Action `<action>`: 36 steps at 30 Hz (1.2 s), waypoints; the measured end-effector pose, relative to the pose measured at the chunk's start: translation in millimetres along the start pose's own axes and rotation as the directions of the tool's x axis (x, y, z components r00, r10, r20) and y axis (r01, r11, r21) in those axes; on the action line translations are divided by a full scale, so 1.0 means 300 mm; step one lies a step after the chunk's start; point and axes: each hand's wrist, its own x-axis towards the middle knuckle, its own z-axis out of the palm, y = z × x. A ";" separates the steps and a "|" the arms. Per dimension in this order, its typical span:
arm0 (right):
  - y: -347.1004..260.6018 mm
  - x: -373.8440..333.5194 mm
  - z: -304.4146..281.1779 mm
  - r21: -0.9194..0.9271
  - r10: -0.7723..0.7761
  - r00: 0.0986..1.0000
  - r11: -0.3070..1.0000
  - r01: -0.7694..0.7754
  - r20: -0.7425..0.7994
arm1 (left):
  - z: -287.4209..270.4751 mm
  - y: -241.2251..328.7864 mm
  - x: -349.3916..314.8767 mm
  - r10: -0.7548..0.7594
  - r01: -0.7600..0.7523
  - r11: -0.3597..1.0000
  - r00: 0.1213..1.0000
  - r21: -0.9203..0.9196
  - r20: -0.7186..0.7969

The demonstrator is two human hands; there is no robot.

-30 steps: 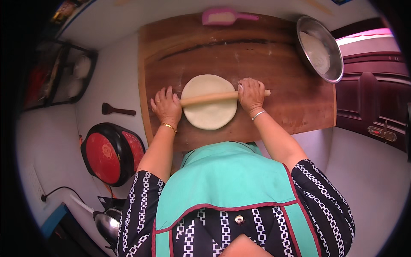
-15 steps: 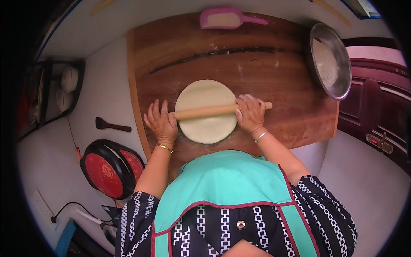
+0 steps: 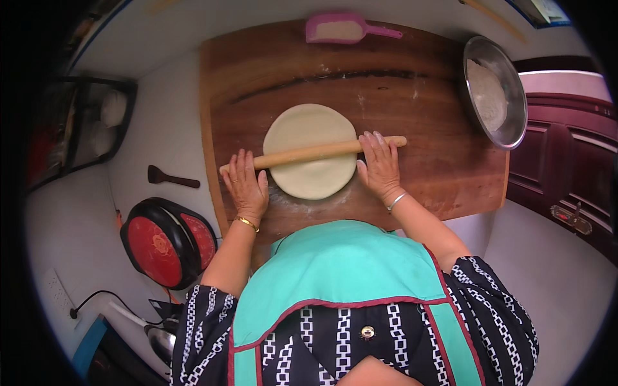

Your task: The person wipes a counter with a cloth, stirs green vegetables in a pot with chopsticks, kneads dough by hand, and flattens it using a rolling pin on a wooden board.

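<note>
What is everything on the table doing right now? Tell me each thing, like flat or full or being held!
Dough: rolled flat and round, lying on the board.
Rolling pin: lying across the dough, a hand on each end.
Left hand: palm down on the pin's left end.
Right hand: palm down on the pin's right end.
Wooden board: dusted with flour.
Metal bowl: holds flour.
Pink scoop: filled, resting at the board's far edge.

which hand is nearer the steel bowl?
Right. The right hand presses the rolling pin end on the steel bowl side; the left hand sits at the far end.
</note>
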 end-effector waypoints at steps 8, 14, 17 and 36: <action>0.009 0.170 0.042 0.004 0.039 0.995 0.999 -0.039 -0.093 | 0.014 0.031 0.141 -0.052 0.054 0.993 0.998 0.101 -0.022; -0.092 -0.234 0.007 -0.058 0.008 1.000 0.998 -0.006 0.026 | -0.049 0.074 -0.312 0.036 -0.035 0.999 0.999 0.038 -0.008; -0.096 -0.245 -0.021 0.042 -0.015 1.000 0.999 0.014 0.021 | -0.061 0.007 -0.194 0.052 -0.038 0.988 0.994 -0.147 0.092; 0.138 -0.249 -0.322 0.188 0.386 0.907 0.916 -0.355 -0.168 | 0.064 0.136 0.105 -0.214 0.284 0.826 0.957 -0.487 0.195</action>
